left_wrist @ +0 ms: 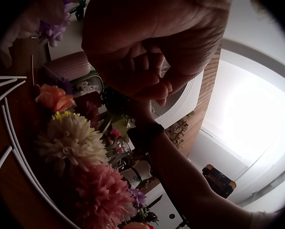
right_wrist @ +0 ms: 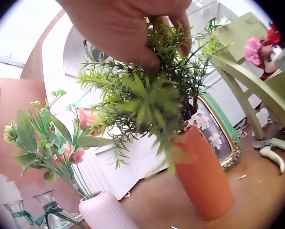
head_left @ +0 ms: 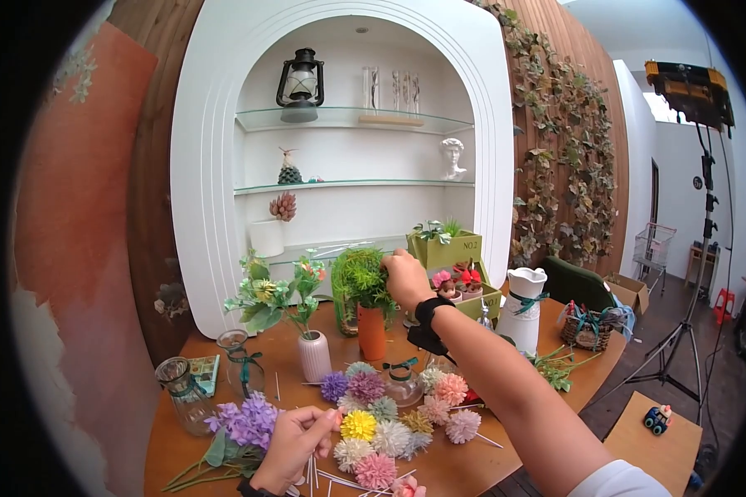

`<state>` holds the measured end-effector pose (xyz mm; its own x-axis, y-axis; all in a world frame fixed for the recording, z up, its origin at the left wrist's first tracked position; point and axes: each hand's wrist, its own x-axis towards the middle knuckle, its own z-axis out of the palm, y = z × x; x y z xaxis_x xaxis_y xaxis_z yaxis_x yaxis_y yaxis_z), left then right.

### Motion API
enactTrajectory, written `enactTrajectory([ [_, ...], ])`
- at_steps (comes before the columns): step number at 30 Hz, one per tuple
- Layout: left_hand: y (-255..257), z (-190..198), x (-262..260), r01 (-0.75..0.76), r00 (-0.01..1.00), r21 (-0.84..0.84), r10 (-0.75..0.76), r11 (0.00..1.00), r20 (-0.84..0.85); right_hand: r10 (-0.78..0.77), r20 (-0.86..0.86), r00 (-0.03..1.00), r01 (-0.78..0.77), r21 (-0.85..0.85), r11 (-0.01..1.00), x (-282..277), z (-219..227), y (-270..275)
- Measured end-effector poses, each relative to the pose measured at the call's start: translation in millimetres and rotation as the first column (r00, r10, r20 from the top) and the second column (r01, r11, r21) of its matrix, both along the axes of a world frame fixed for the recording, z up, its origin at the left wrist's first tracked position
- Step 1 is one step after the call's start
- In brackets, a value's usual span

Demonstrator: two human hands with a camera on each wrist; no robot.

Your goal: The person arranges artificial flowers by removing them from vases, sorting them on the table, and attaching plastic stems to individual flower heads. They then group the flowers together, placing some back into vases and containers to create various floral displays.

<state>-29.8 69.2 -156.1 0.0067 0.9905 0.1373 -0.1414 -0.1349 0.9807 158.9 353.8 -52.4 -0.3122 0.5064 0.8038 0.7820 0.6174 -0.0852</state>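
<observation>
My right hand grips the top of a bushy green artificial plant, thumb in front and fingers among the leaves. The plant stands in an orange cylindrical vase on the table. Low over the front of the table, my left hand has loosely curled fingers, thumb near the fingertips; nothing shows held in the left wrist view. An orange-pink flower lies beyond this hand, overlapping its fingertips in the head view. Pompom flowers, among them a yellow one and a pink one, lie beside it.
A pink ribbed vase with flowers stands left of the orange vase. Glass vases and purple flowers sit further left. A white vase, green crates and a basket stand right. White sticks lie in front.
</observation>
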Motion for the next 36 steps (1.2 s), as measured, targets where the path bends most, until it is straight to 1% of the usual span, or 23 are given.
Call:
enactTrajectory([
  [1,0.1,0.3,-0.2,-0.005,1.000,0.000,0.005,1.000,-0.002,0.003,-0.049,0.999,-0.002,0.031,1.000,1.1,4.7,-4.6],
  [2,0.3,0.4,-0.4,-0.006,1.000,0.000,0.006,1.000,-0.002,0.005,-0.049,0.999,-0.003,0.032,0.999,4.4,12.5,-7.7],
  [4,0.8,-0.7,-0.9,-0.004,1.000,0.016,0.004,1.000,0.011,-0.013,-0.067,0.998,0.021,0.125,0.992,19.3,34.4,-10.4],
  [5,0.5,-0.9,-1.0,-0.002,1.000,0.013,0.002,1.000,0.016,-0.039,-0.078,0.996,0.050,0.134,0.990,30.5,46.6,-14.4],
  [8,-1.9,2.2,-0.1,0.008,1.000,0.007,-0.008,1.000,0.012,-0.154,-0.064,0.986,0.164,0.184,0.969,85.3,82.2,-11.1],
  [11,-4.4,5.1,2.0,-0.008,1.000,0.024,0.008,1.000,-0.007,-0.289,-0.070,0.955,0.297,0.183,0.937,150.8,107.0,-20.4],
  [14,-2.9,1.6,3.0,-0.007,1.000,0.030,0.007,1.000,-0.017,-0.412,-0.060,0.909,0.416,0.157,0.896,204.9,114.6,-38.5],
  [17,-2.0,-0.2,4.7,0.010,1.000,0.051,-0.009,0.999,-0.013,-0.523,-0.047,0.851,0.524,0.115,0.844,238.4,111.4,-55.6],
  [18,-4.0,1.6,7.3,0.020,1.000,0.054,-0.019,0.998,-0.016,-0.531,-0.051,0.846,0.533,0.117,0.838,248.0,109.4,-56.6],
  [20,-8.3,6.1,12.2,-0.032,0.999,0.043,0.033,0.999,-0.027,-0.552,-0.050,0.832,0.554,0.101,0.826,263.4,103.4,-57.5],
  [22,-5.3,1.5,11.4,-0.033,0.999,0.038,0.035,0.999,-0.030,-0.544,-0.035,0.838,0.545,0.080,0.835,274.9,94.6,-53.2],
  [24,-2.7,-1.5,12.3,-0.068,0.998,0.067,0.067,0.995,0.014,-0.552,0.050,0.832,0.550,0.042,0.834,280.3,85.4,-51.7],
  [25,-2.6,-1.7,11.3,-0.066,0.998,0.070,0.066,0.995,0.012,-0.537,0.178,0.825,0.553,-0.054,0.831,285.2,84.7,-49.1],
  [26,-2.8,-1.7,9.6,-0.057,0.998,0.045,0.056,0.997,0.015,-0.538,0.175,0.825,0.554,-0.053,0.831,287.3,84.5,-47.6],
  [28,-3.8,-0.2,9.1,-0.047,0.999,0.019,0.046,0.999,0.019,-0.449,0.308,0.839,0.529,-0.263,0.807,291.3,83.5,-43.9],
  [29,-4.6,1.4,9.7,-0.056,0.998,0.015,0.056,0.998,-0.003,-0.416,0.355,0.837,0.522,-0.288,0.803,292.7,87.8,-43.3],
  [33,-5.7,3.7,11.2,-0.067,0.997,0.001,0.067,0.998,-0.043,-0.426,0.340,0.839,0.526,-0.302,0.795,293.3,89.8,-39.6],
  [36,-5.0,2.4,10.6,-0.071,0.997,-0.001,0.071,0.998,-0.032,-0.397,0.374,0.838,0.521,-0.337,0.784,292.0,87.0,-36.0],
])
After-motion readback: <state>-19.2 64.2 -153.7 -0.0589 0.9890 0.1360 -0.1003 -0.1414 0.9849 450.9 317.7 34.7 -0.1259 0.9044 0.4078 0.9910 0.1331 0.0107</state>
